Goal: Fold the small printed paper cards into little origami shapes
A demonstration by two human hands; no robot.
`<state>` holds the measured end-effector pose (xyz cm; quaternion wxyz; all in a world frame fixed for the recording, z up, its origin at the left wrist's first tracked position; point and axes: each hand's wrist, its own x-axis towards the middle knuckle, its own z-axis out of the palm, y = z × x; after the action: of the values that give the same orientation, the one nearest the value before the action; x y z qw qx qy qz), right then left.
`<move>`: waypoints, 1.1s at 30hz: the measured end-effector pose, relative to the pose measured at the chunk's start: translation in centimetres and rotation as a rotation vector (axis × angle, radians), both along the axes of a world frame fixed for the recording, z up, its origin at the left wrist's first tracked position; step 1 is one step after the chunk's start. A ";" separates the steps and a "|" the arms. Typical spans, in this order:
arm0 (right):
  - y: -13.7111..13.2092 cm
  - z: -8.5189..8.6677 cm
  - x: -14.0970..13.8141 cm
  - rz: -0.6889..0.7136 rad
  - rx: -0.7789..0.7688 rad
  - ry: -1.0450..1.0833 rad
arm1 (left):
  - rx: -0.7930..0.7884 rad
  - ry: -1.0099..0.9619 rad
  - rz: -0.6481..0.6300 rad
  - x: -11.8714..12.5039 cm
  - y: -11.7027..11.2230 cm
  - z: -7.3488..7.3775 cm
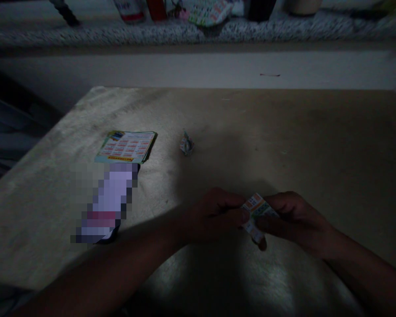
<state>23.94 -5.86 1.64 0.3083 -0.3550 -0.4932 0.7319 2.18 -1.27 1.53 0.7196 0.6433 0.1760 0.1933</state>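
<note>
A small folded piece of printed paper (258, 205), with white, orange and green patches, is held above the table between both hands. My left hand (214, 215) pinches its left side, thumb on top. On its right side my right hand (293, 218) is closed, with the thumb lying over the print and a fingertip showing below the lower corner. Farther back stands a small folded paper shape (186, 144), printed in similar colours. A stack of printed cards (128, 146) with a calendar-like grid lies to the left.
A phone (114, 198) with a lit, blurred-out screen lies left of my left forearm, just in front of the cards. The pale table (310, 132) ends at a wall. Above it, a speckled stone ledge (171, 34) carries containers and a crumpled printed wrapper (211, 12).
</note>
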 end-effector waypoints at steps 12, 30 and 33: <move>-0.3 0.3 -0.3 0.079 0.043 0.029 | -0.062 -0.006 -0.001 0.6 -0.4 0.5; -0.6 0.5 -0.5 0.103 0.142 0.027 | -0.252 -0.011 0.091 0.4 0.0 -0.2; -0.5 0.4 -0.5 0.074 0.233 -0.095 | -0.257 -0.015 0.055 0.3 0.1 0.0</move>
<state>23.45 -6.36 2.01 0.2962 -0.3327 -0.6018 0.6629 2.43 -1.19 1.50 0.7920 0.5390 0.2115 0.1936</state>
